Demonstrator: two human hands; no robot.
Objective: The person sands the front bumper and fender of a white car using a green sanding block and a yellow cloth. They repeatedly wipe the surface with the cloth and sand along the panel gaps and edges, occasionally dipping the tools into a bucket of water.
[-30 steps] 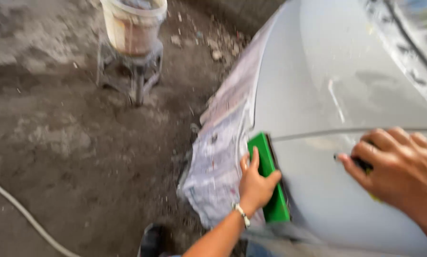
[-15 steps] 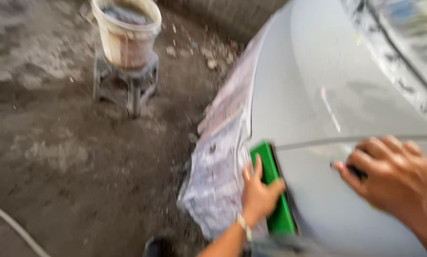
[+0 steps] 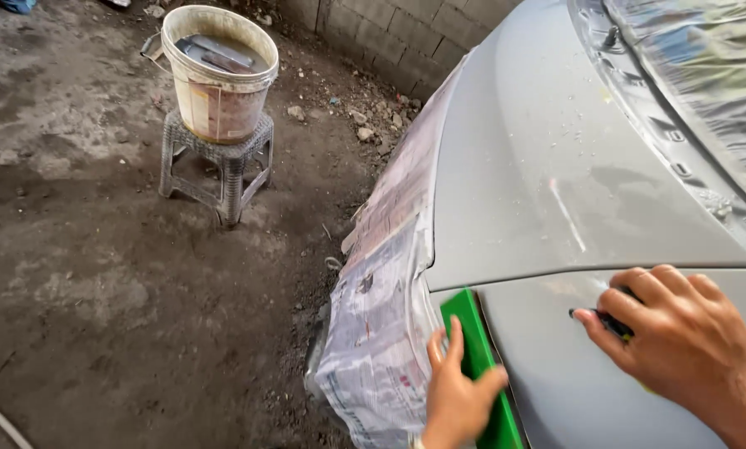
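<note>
Left hand [image 3: 459, 397] lies on a green block [image 3: 475, 359], fingers draped over its upper end and thumb on the outer side, so the hand closes on it; the block rests along the edge of the grey car panel [image 3: 548, 183], just where the panel meets the newspaper masking [image 3: 385, 308]. Right hand [image 3: 681, 349] is pressed flat on the same panel, fingers together and curled slightly, with a small dark piece [image 3: 610, 320] trapped under the fingertips; what the piece is cannot be told, only a dark edge shows. The panel surface looks dull and carries scattered droplets, with a pale streak near the seam line above the right hand. The windscreen area at upper right is covered with plastic sheet [image 3: 697, 75]. On the dirt floor [image 3: 98, 291], well apart from the car, a pale bucket [image 3: 219, 75] stands on a small plastic stool [image 3: 215, 162]; flat dark items lie inside it. Risks, judged: the block sits touching the newspaper, so a stroke drifting outward could catch and tear the masking or lift it off the edge. A wet surface could let either hand slip. Grit from the floor carried onto the panel could score it. Uneven pressure near the seam could cut through the coating there.
</note>
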